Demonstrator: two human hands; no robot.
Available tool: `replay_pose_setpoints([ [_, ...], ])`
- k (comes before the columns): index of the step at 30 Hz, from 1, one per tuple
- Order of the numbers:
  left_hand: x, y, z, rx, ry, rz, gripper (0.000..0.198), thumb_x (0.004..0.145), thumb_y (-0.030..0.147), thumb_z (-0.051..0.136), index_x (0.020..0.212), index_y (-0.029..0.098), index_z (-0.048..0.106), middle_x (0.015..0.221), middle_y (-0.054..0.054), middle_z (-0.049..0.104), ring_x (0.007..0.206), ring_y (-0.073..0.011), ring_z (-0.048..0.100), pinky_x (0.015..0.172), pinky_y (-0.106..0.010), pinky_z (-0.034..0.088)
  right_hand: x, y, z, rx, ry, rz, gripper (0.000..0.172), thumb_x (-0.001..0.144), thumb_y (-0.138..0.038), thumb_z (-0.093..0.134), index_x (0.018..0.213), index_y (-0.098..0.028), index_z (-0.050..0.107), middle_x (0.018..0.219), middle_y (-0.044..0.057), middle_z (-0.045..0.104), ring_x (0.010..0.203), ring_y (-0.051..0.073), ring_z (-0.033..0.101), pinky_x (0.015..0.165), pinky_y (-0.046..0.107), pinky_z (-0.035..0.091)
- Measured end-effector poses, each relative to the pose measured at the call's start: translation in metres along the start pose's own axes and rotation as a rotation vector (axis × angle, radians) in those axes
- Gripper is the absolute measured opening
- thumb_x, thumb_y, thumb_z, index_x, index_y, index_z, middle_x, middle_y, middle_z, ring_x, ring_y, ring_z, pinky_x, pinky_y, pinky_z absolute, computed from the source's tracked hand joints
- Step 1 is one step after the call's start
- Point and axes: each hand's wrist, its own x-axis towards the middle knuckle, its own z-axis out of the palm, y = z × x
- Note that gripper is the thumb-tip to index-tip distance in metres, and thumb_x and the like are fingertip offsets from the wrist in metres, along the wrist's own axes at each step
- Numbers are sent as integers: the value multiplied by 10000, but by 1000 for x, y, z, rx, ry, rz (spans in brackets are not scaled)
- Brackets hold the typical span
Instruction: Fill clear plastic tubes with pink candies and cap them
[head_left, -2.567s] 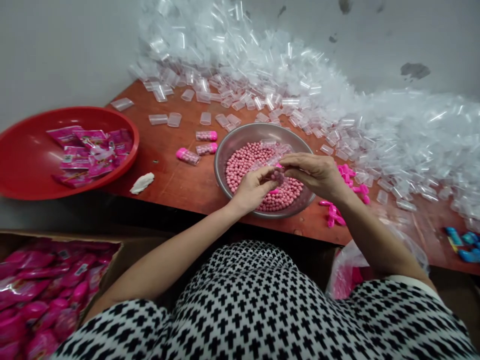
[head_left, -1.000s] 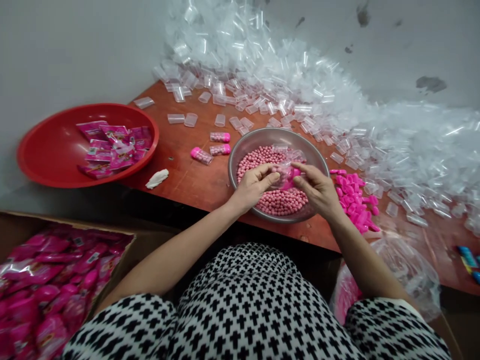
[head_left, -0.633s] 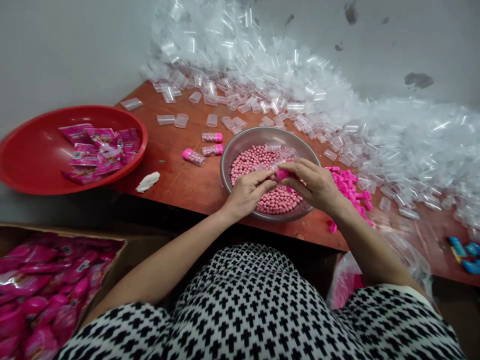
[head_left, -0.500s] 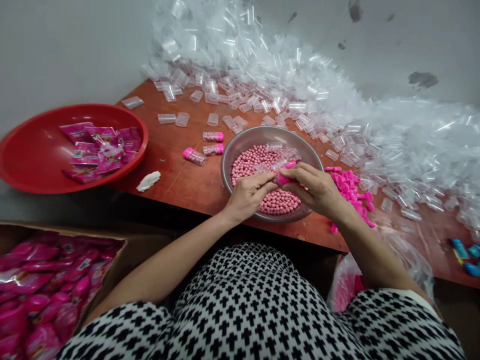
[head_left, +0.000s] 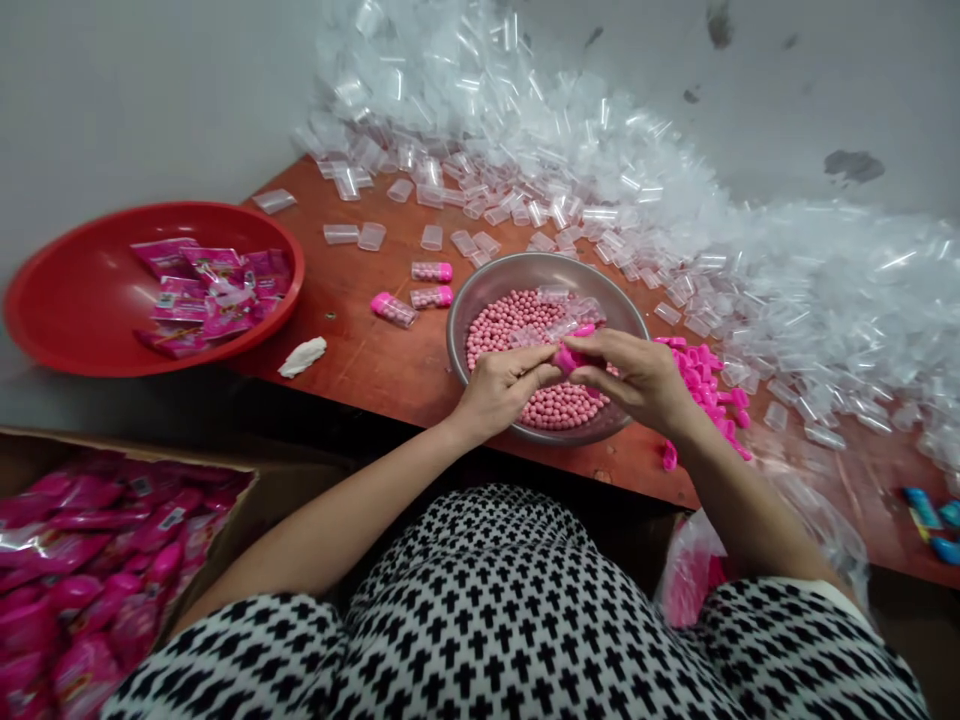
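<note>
Above the metal bowl (head_left: 456, 340), my left hand (head_left: 506, 392) and my right hand (head_left: 637, 378) meet at the fingertips. Both are closed on a pink plastic cap (head_left: 568, 358); whether a tube is attached to it is hidden by the fingers. Another pink piece (head_left: 583, 330) shows just over my right index finger. The bowl holds round pink candies (head_left: 562, 408), with a few clear plastic tubes (head_left: 570, 318) lying on top. To the right of my right hand lies a heap of pink caps (head_left: 701, 375).
Left of the bowl lie three filled, capped tubes (head_left: 431, 297). A red basin (head_left: 75, 300) of pink packets overhangs the table (head_left: 360, 370), near a white crumpled wad (head_left: 303, 356). Clear tubes (head_left: 600, 190) pile along the wall. A carton (head_left: 251, 490) of pink packages stands lower left.
The view has shifted slightly, so the table and basin sit a little differently. Both hands stay together over the bowl, with the fingers moving slightly on the pink cap.
</note>
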Motion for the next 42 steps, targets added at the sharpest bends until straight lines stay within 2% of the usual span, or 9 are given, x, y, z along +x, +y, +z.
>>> replay_pose_setpoints([
  [3,5,0,-3,-302,67,-127,352,775,384,686,1059,179,726,1012,-57,728,897,-194,668,812,-317,539,-12,10,-4,415,60,195,532,755,-420,734,1245,-283,578,1105,61,690,942,209,667,834,367,543],
  [5,6,-1,-5,-388,94,-173,401,749,402,711,1072,166,721,1006,-62,728,882,-198,667,805,-332,547,-20,17,-3,611,73,308,544,685,-402,794,1184,-279,617,1065,51,705,876,198,684,797,369,564],
  [9,5,-1,-5,-292,85,-125,364,752,387,713,1044,169,735,992,-60,733,938,-215,658,877,-357,527,-22,24,7,768,192,415,371,599,-396,849,891,-217,707,746,0,700,601,130,638,643,297,565],
  [12,3,0,-3,-153,55,-38,261,789,344,679,990,195,754,968,-59,737,938,-206,654,927,-368,498,-11,20,10,826,237,417,426,596,-510,822,872,-206,707,730,13,691,629,137,640,644,285,564],
  [16,2,-3,0,-35,30,58,182,789,301,680,929,222,766,1059,-73,706,1081,-212,598,1010,-373,436,3,16,9,940,2,498,540,658,-600,736,1018,-203,676,1057,81,691,952,218,665,819,394,572],
  [19,2,-5,0,-10,34,74,189,795,288,674,955,236,760,1096,-75,687,1157,-215,546,1044,-384,402,7,16,11,1047,-175,598,536,699,-624,680,1012,-188,666,1000,83,701,968,241,673,811,444,576],
  [23,1,-4,0,-8,17,74,184,806,284,653,950,242,760,1102,-69,675,1191,-226,524,1052,-395,394,7,14,21,1060,-200,664,463,703,-578,694,887,-154,677,802,68,711,872,235,693,796,438,583],
  [32,1,-4,0,12,78,124,186,824,265,616,923,213,764,1013,-74,693,1128,-215,564,1017,-363,414,17,5,51,1130,72,705,341,647,-491,712,716,-167,633,596,27,667,701,218,690,680,381,600],
  [42,2,-6,-4,-18,101,74,227,812,306,629,962,182,747,1081,-97,672,1139,-227,568,1022,-373,422,19,2,33,1138,-212,765,519,724,-668,606,873,-172,639,716,50,703,823,216,700,804,423,579],
])
